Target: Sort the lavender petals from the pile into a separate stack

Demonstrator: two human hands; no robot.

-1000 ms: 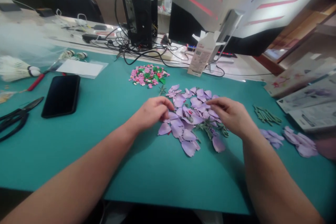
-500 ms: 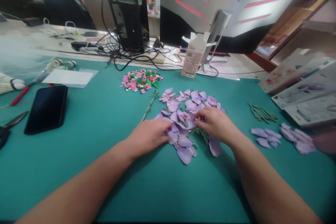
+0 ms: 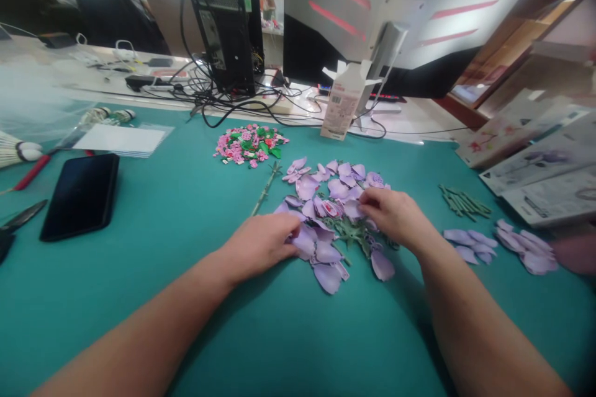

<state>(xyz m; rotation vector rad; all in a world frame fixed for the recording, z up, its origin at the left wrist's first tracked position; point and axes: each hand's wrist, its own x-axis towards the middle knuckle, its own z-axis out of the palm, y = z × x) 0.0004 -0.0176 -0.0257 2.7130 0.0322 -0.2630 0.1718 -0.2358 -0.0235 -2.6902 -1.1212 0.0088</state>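
Observation:
A heap of light purple plastic petals (image 3: 327, 252) lies in front of me, with green plastic pieces (image 3: 352, 232) showing through its middle. My left hand (image 3: 267, 240) is at the heap's left edge, thumb and fingers closed on a purple petal there; the fingertips are partly hidden. On the other side, my right hand (image 3: 395, 214) pinches another purple petal (image 3: 354, 208) over the heap. Left of the heap lies a thin green stem (image 3: 265, 190). Farther back sits a pile of pink and green small pieces (image 3: 246, 142).
Green sticks (image 3: 463, 201) and two petal groups (image 3: 470, 245) lie at the right, by leaning boxes (image 3: 535, 173). An opened carton (image 3: 342, 105) stands before the monitor (image 3: 405, 12). A black tablet-like device (image 3: 81, 195), scissors (image 3: 21, 220) and shuttlecocks (image 3: 18, 147) are left.
My right hand has moved slightly right and a petal has shifted with it, baring more green pieces in the middle of the heap. My left hand has barely moved.

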